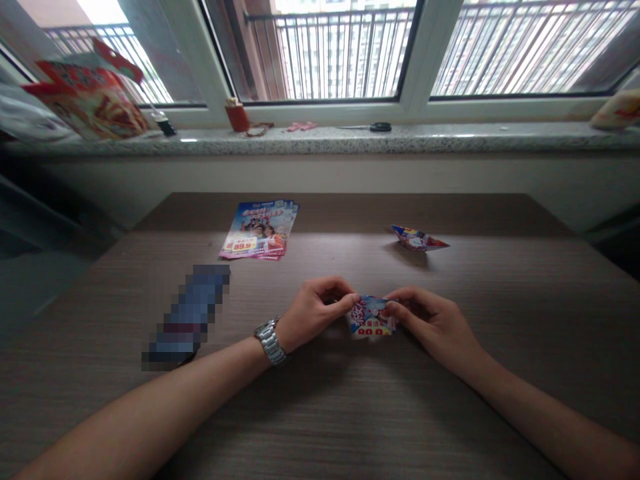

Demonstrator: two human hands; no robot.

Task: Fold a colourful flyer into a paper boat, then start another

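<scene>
A small folded flyer [369, 316], blue with red and yellow print, is held up between both hands just over the table. My left hand [320, 308], with a metal watch at its wrist, pinches the flyer's left upper corner between thumb and forefinger. At the opposite edge, my right hand [431, 320] grips it the same way, thumb on the near face. Beyond the right hand sits a folded paper boat [419, 239] made of similar printed paper. A stack of flyers [260, 230] lies flat at the back left.
A pixelated dark blue object [190, 317] lies left of my left forearm on the wooden table [330, 400]. Behind, the stone windowsill [425, 139] carries scissors [377, 127], a red lighter-like item [237, 117] and a red food bag [95, 100].
</scene>
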